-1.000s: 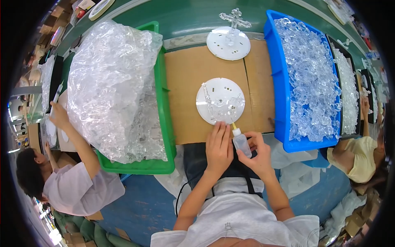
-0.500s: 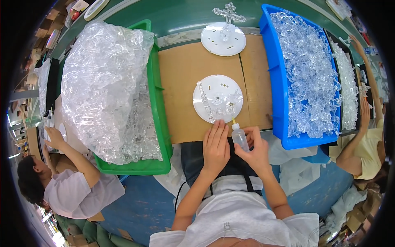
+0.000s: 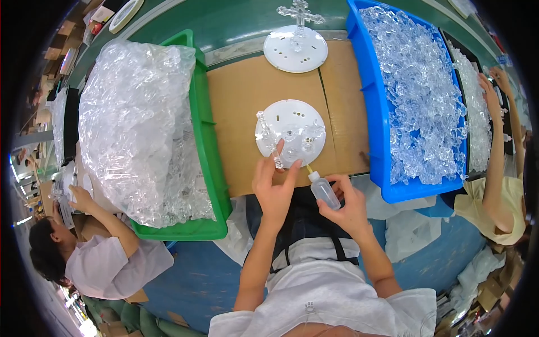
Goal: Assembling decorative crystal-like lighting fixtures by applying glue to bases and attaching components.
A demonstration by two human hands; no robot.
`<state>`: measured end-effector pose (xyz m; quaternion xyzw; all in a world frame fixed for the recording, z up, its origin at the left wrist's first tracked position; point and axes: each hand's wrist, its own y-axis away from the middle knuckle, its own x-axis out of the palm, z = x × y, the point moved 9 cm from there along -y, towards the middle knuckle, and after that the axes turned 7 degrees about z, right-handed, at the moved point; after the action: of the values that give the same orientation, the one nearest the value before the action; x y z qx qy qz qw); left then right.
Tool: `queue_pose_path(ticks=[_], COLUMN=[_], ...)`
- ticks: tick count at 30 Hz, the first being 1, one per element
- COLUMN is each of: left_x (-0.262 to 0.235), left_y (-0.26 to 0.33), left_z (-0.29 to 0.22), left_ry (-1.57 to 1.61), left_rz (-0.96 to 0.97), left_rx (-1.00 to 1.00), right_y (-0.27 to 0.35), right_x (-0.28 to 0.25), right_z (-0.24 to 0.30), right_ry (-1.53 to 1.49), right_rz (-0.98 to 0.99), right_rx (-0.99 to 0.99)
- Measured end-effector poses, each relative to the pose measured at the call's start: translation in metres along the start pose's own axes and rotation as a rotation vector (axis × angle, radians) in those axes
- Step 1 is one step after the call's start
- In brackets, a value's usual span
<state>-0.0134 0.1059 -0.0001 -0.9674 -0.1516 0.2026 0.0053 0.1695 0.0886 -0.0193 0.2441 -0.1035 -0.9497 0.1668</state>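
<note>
A white round disc [image 3: 290,115] with small holes lies on the cardboard, with clear plastic pieces on it. One is a slim, ornate clear rod [image 3: 265,128] along the disc's left side; a clear piece [image 3: 309,138] sits at its right. My left hand [image 3: 273,188] is at the disc's near edge, thumb and index finger apart around the rod's lower end; whether they touch it I cannot tell. My right hand [image 3: 349,206] is closed on a small translucent squeeze bottle [image 3: 324,191], its yellow tip pointing at the disc's near edge.
Behind stands another white disc [image 3: 281,53] bearing a clear cross [image 3: 301,12]. A green bin [image 3: 205,123] with bagged clear parts [image 3: 135,123] is at left; a blue bin [image 3: 377,135] of clear pieces at right. Co-workers [image 3: 106,253] sit on both sides.
My left hand has moved left and its fingers have spread, reaching over the disc's edge to the rod. The bottle in my right hand has tilted further left. The view has shifted slightly.
</note>
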Motion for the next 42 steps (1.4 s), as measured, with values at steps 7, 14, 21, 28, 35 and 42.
queue_pose_path(ticks=[7,14,21,28,35,42], left_x=[0.008,0.008,0.003,0.009,0.008,0.005], left_y=[-0.008,-0.006,-0.006,-0.005,-0.004,-0.004], left_z=[0.018,0.024,0.023,0.021,0.02,0.011], left_ry=[0.153,0.213,0.144,0.152,0.135,-0.069], left_rz=[0.074,0.038,0.043,0.042,0.019,0.013], left_rx=[-0.111,-0.139,-0.159,-0.139,-0.078,0.076], right_y=[-0.007,-0.012,-0.012,-0.011,0.002,-0.028], right_x=[-0.003,-0.005,-0.002,-0.002,-0.024,-0.041], right_z=[0.001,0.01,0.009,0.005,0.001,0.008], right_ry=[0.04,0.015,0.035,0.042,-0.084,-0.083], right_rz=[-0.001,-0.009,0.005,-0.004,-0.13,-0.512], right_rx=[-0.059,-0.146,-0.145,-0.136,-0.157,-0.205])
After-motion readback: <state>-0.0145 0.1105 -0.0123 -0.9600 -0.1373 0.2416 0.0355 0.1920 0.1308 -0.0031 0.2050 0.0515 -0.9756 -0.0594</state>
